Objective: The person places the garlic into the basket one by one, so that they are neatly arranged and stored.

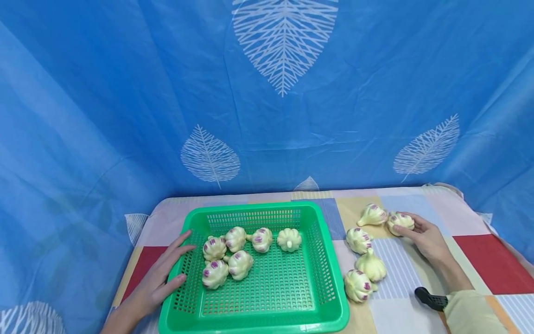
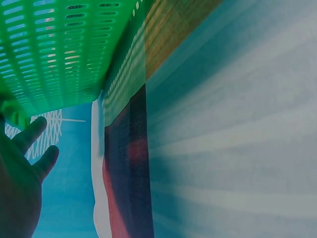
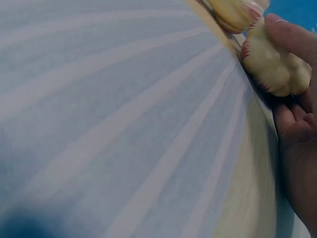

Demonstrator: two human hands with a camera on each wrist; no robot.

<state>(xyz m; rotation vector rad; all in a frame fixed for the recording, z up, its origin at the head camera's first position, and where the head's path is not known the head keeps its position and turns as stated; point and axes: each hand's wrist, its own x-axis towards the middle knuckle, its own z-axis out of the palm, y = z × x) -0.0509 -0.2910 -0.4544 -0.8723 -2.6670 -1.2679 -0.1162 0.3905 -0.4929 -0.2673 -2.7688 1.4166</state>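
My right hand (image 1: 429, 239) grips a garlic bulb (image 1: 401, 223) at the back right of the table. In the right wrist view, the thumb lies over this bulb (image 3: 275, 62) and other fingers are under it. Another garlic bulb (image 1: 372, 215) lies right beside it, to the left. My left hand (image 1: 156, 278) is at the left rim of a green plastic basket (image 1: 338, 283), fingers extended and spread over the edge. Inside the basket sit several garlic bulbs (image 1: 239, 265), white with purple patches, mostly in its left half.
Between the basket and my right arm, more garlic bulbs (image 1: 370, 265) lie in a loose row on the patchwork tablecloth (image 1: 396, 278). A black strap (image 1: 431, 299) is on my right wrist. Blue curtains (image 1: 267, 139) with white leaf prints enclose the back and sides.
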